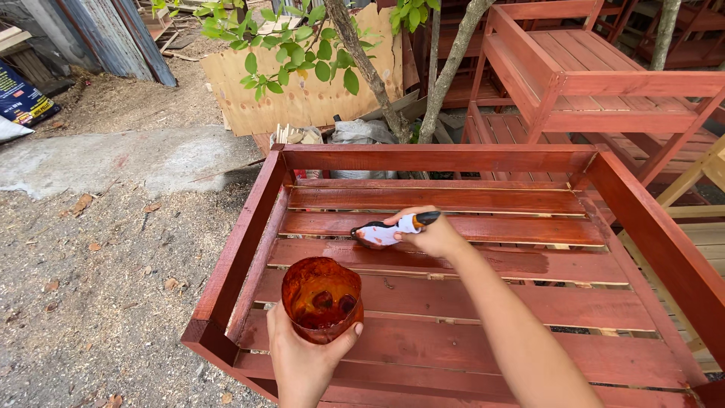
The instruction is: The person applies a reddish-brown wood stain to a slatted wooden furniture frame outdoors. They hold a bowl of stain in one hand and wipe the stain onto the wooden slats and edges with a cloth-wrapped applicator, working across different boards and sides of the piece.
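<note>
Stain cup (322,299) in left hand (302,361) fingers

A single view was recorded, taken from a camera worn on the person's head. It looked down and forward from above, over the red-stained slatted wooden bed frame (453,302), which filled the near and right part of the picture at close range. Both forearms entered from the near edge. The far field took in bare ground at left, a leaning plywood sheet (302,91) and stacked red wooden furniture (604,83) at far right.
</note>
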